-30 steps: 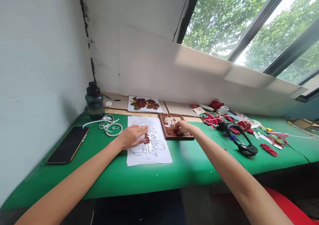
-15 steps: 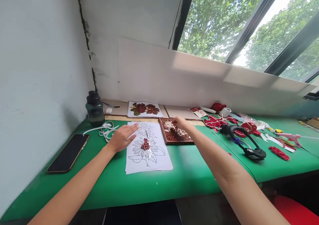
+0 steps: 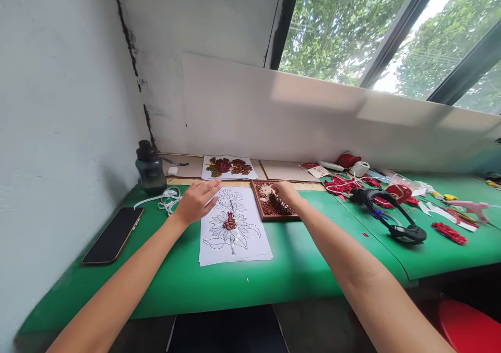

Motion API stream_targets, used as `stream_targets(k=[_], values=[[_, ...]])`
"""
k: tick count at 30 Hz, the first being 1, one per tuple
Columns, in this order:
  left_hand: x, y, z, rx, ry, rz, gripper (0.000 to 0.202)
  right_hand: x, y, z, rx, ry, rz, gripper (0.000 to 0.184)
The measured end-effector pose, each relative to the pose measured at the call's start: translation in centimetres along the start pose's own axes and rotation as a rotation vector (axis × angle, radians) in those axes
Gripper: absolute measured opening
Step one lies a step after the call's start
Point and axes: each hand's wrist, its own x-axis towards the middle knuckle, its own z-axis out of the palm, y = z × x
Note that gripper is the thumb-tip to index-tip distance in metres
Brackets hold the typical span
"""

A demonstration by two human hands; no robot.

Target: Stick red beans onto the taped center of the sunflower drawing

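Observation:
My left hand (image 3: 197,202) lies with fingers stretched out over the upper left edge of a white sheet (image 3: 213,255). Sunflower outlines are printed on this sheet, and a cluster of reddish-brown beans (image 3: 229,222) fills part of the lower flower's centre. To the right stands a shallow brown wooden tray (image 3: 277,219) holding many small red-brown and darker beans (image 3: 267,208). My right hand (image 3: 285,192) reaches into the tray with its fingers bent together and pointing down; its fingertips are largely hidden, so what they hold does not show.
A phone (image 3: 113,235), a white cable (image 3: 169,201) and a dark bottle (image 3: 151,168) are at the left. Behind the sheet lies a finished-looking bean picture (image 3: 228,168). A black headset (image 3: 387,215), red shredded material (image 3: 449,233) and a pink glue gun (image 3: 472,207) lie at the right.
The camera view has shifted slightly. My right hand has gone a little lower and further into the tray. My left hand stays at the sheet's upper left edge.

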Motion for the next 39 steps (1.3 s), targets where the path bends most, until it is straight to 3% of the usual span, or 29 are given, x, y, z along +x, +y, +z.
stream_targets(k=[4, 7, 10, 20, 26, 30, 39], values=[[1.3, 0.3, 0.7, 0.046, 0.191, -0.095, 0.055, -1.7, -0.5, 1.5, 0.192, 0.082, 0.016, 0.034], [0.3, 0.8, 1.0, 0.096, 0.411, -0.258, 0.073, -3.2, -0.9, 3.0, 0.334, 0.187, 0.057, 0.036], [-1.1, 0.9, 1.1, 0.118, 0.502, -0.317, 0.073, -3.9, -1.1, 3.8, 0.469, 0.230, 0.062, 0.038], [-1.3, 1.3, 1.9, 0.101, 0.488, -0.279, 0.069, -4.6, -2.0, 3.5, 0.649, 0.358, -0.002, 0.035], [-1.6, 1.3, 1.8, 0.088, 0.465, -0.270, 0.069, -7.2, -4.2, 4.4, 0.626, 0.604, 0.044, 0.034], [-1.6, 1.3, 1.9, 0.084, 0.397, -0.273, 0.070, -8.2, -5.7, 4.4, 0.612, 0.764, 0.101, 0.042], [-1.2, 2.4, 2.1, 0.055, 0.308, -0.205, 0.076, -8.4, -10.4, 2.5, 0.828, 0.596, 0.014, 0.054]])
